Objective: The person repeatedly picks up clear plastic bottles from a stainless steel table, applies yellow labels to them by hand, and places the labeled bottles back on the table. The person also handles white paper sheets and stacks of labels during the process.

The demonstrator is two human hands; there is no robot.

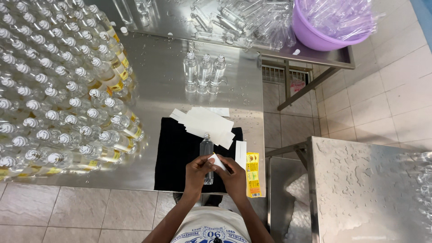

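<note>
Holding a small clear plastic bottle (207, 155) upright over the black cloth mat (173, 155) at the near edge of the steel counter (166, 72). My left hand (196, 173) is wrapped round the lower body of the bottle; my right hand (234, 176) pinches a white label strip (218, 161) against the bottle's side at about 3 o'clock. Both hands are close together, each closed on its own item.

Handling, as I judge it: the bottle looks light, thin-walled and smooth, so likely slippery, more so given the droplets on the counter. Grip low on the body, not the threaded neck; squeeze lightly or the wall dents. The label is limp paper, creases easily; hold it by an edge.

Around: loose stack of white backing papers (209, 123) at 12 o'clock from the bottle; yellow printed label strip (253, 174) at 3 o'clock, at the mat's edge. Three clear capless bottles (204, 72) stand further out at 12. Dense block of capped labelled bottles (58, 90) at 10 o'clock. Purple plastic basin (317, 27) of clear bottles at 1 o'clock.
</note>
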